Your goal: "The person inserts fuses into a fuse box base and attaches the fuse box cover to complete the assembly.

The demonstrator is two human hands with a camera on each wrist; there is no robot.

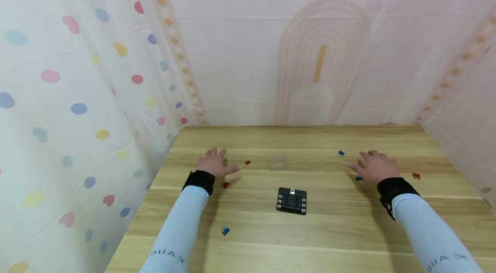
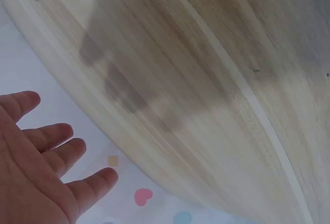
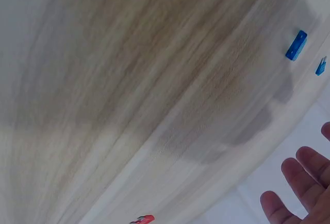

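My left hand (image 1: 214, 164) is held over the left part of the table with fingers spread, gripping nothing. Close to it lie two red blade fuses, one (image 1: 248, 162) beyond the thumb and another (image 1: 225, 184) just below the hand. My right hand (image 1: 376, 166) hovers on the other side, fingers also spread. A blue blade fuse (image 1: 358, 178) lies under its thumb, a second blue fuse (image 1: 341, 153) farther back, and a red fuse (image 1: 416, 176) to its right. Between the hands sits a black fuse block (image 1: 292, 200) with metal terminals.
A clear plastic cover (image 1: 277, 162) lies behind the fuse block. Nearer the front left is another blue fuse (image 1: 225, 230). The wooden table (image 1: 329, 238) meets a patterned curtain (image 1: 240, 70) at its back and left edges.
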